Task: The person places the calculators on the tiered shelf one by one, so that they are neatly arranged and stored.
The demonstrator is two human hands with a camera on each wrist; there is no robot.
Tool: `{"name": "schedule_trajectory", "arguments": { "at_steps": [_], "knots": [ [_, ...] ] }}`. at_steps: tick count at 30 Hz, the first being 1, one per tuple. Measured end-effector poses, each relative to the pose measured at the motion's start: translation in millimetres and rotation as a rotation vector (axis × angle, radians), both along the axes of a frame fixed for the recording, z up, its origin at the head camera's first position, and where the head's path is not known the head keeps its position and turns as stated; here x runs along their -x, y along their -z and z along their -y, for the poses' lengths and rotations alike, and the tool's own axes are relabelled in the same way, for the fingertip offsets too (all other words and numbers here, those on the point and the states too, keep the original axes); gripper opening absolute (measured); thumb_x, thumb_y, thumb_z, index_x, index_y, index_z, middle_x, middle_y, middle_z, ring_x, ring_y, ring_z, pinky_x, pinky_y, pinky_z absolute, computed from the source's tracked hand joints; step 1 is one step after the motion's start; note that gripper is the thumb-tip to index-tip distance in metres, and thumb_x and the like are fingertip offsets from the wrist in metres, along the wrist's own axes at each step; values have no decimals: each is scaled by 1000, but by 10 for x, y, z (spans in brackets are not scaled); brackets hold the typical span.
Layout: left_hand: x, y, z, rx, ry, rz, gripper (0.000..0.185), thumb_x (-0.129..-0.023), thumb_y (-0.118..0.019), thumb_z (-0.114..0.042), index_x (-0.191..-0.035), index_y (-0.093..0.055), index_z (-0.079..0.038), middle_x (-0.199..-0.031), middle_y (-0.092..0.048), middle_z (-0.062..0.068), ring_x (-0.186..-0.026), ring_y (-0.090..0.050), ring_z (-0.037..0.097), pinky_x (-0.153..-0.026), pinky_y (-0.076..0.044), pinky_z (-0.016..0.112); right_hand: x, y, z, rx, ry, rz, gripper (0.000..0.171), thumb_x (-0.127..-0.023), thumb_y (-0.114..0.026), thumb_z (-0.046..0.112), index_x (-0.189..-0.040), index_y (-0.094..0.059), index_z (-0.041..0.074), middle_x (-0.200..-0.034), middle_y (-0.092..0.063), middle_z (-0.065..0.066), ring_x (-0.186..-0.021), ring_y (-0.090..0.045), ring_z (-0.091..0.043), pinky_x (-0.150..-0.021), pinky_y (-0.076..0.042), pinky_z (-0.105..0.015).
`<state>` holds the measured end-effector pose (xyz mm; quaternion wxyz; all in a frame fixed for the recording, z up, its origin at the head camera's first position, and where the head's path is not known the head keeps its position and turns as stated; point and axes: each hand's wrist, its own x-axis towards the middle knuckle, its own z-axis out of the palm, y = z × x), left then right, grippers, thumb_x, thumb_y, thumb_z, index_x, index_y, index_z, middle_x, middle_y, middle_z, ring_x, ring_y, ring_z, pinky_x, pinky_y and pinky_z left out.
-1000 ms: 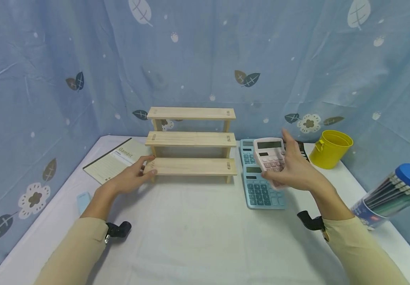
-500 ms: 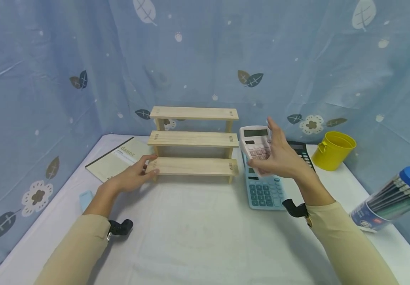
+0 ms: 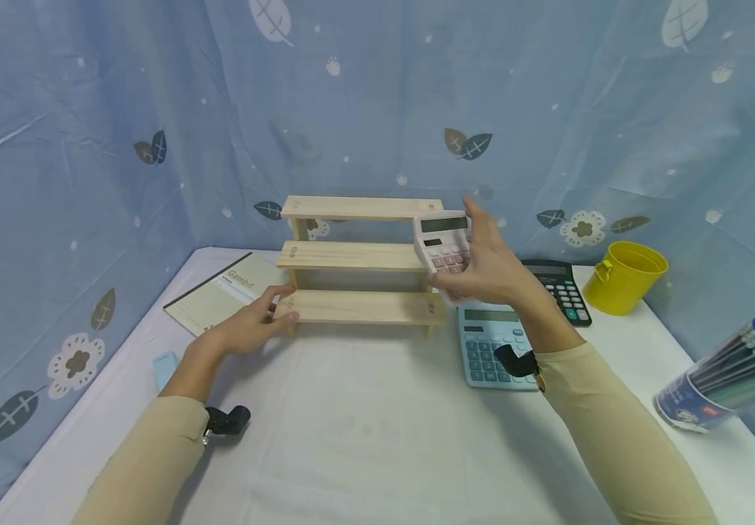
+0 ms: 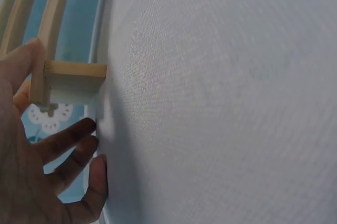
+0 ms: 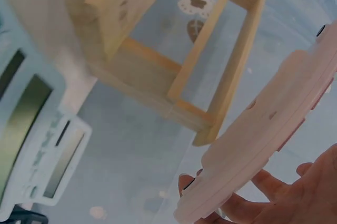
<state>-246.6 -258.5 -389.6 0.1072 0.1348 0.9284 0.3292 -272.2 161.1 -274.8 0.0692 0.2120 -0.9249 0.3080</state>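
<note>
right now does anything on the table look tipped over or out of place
Yes: the pencil tub with the blue lid lies on its side at the table's right edge. The yellow bucket stands upright, and the blue calculator and black calculator lie flat.

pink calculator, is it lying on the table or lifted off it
Lifted. The right hand holds the pink calculator in the air, tilted, in front of the wooden shelf and above the blue calculator on the table.
</note>
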Motion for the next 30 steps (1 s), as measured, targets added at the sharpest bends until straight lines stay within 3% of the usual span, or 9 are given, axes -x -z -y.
{"name": "schedule_trajectory", "arguments": {
  "at_steps": [10,16,30],
  "knots": [
    [47,30,33,-11,-30,5,76,-103,-44,-66,-163,-16,-30,-153,-40,32,-140,-43,50,-110,-35,68,169,-150,382,2,-8,-11,134,-72,-87,45,-164,8,28,-163,-18,-21,-130,-43,-37,-105,-44,-58],
    [13,4,2,-1,-5,-4,78,-103,-42,-65,-163,-14,-23,-151,-38,39,-137,-43,57,-106,-36,72,251,-245,604,-3,-27,-9,133,-72,-87,46,-164,7,29,-162,-20,-20,-122,-47,-35,-102,-45,-55],
    [-24,-23,-42,-13,-28,12,77,-104,-47,-60,-163,-15,-22,-152,-39,37,-136,-46,54,-107,-38,69,464,-389,1061,29,-44,17,129,-69,-85,42,-165,1,28,-158,-25,-17,-116,-47,-29,-96,-48,-44]
  ]
}}
